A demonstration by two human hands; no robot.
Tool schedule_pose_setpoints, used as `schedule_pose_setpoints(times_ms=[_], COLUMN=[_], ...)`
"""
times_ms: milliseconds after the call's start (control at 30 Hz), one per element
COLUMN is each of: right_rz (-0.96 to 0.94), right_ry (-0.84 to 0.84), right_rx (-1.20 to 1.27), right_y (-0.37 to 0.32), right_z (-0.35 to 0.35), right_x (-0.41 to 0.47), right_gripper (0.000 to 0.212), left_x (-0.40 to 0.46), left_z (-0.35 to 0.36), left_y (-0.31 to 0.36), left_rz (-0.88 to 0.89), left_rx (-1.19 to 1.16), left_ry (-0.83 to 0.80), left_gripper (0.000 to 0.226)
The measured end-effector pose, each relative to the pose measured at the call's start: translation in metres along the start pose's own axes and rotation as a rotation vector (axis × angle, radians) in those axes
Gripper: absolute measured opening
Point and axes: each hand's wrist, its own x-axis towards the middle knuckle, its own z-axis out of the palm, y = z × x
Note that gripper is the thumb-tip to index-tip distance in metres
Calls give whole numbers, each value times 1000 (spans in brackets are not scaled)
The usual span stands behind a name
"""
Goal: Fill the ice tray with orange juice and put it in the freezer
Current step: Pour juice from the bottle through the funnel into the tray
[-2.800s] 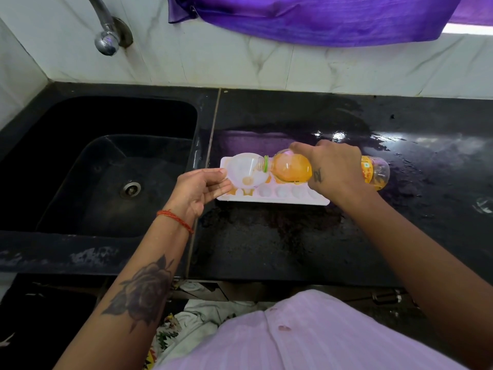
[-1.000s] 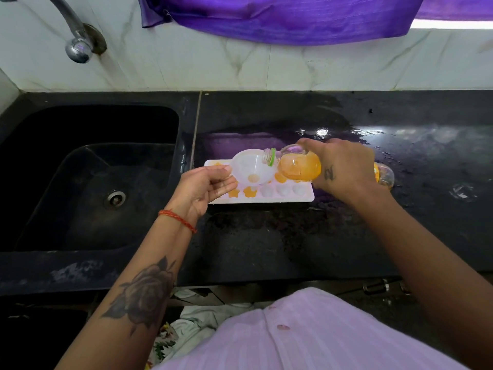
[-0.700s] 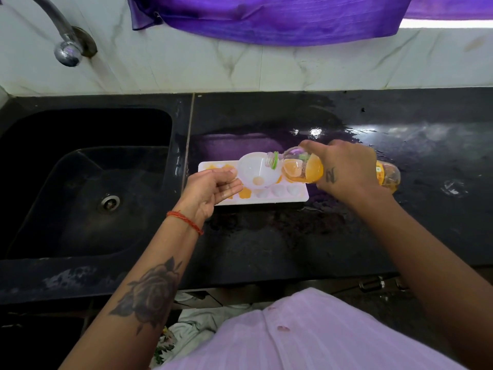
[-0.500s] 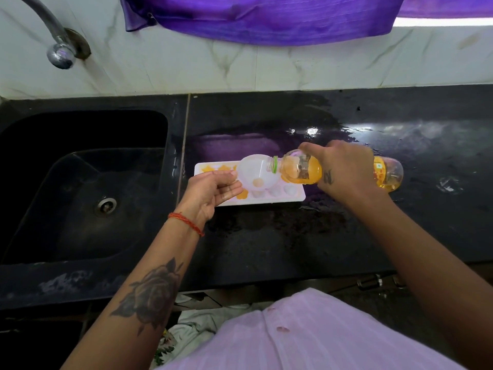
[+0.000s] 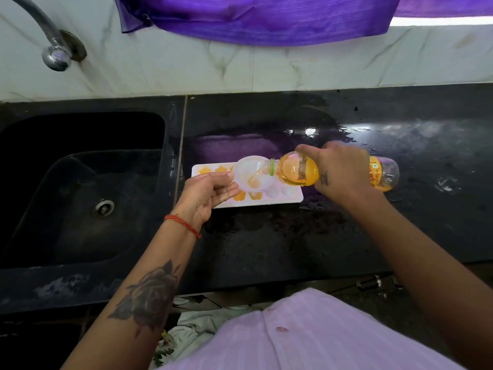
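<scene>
1. Black stone makes up the surface (image 5: 293, 244), which is wet and shiny toward the back, with a dark sink (image 5: 80, 188) sunk into its left part.
2. A white ice tray (image 5: 290, 197) lies flat on the surface just right of the sink, its long side running left to right.
3. Several of the tray's flower-shaped cups on the left hold orange juice (image 5: 239, 195); the cups at the right end look pale and unfilled.
4. The right hand (image 5: 338, 173) grasps a clear plastic bottle (image 5: 298, 172) round its middle, fingers curled over the top.
5. The bottle is tipped almost level, neck pointing left, with a green ring at the neck and juice pooled in the lower half.
6. Its mouth rests inside a translucent white funnel (image 5: 252, 173) held above the middle of the tray, and a thin stream of juice runs down inside it.
7. The left hand (image 5: 210, 196) steadies the funnel from the left, its fingers (image 5: 229, 194) loosely curved, with thumb and fingertips touching the rim.
8. A red thread circles the left wrist, and a rose tattoo marks the forearm.
9. A metal tap (image 5: 50, 46) juts from the marbled wall above the sink, and a purple cloth (image 5: 253, 17) hangs along the top.
</scene>
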Motion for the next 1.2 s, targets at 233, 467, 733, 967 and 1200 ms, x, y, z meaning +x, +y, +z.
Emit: schedule_pose_setpoints(times_ms=[233, 467, 733, 967, 1200], right_rz=[46, 80, 93, 80, 72], right_ry=[17, 27, -13, -32, -31], right_rx=[127, 137, 34, 14, -4], right_y=[7, 24, 32, 32, 30], right_z=[6, 10, 5, 4, 5], right_x=[-1, -6, -15, -16, -13], right_gripper=[55, 64, 51, 49, 52], left_x=[0, 2, 6, 10, 11], left_z=[1, 15, 29, 33, 32], left_y=[3, 2, -5, -6, -6], left_rz=[23, 19, -3, -16, -25], left_rx=[0, 21, 26, 41, 42], left_ry=[-12, -60, -88, -83, -75], left_gripper=[6, 4, 4, 6, 7])
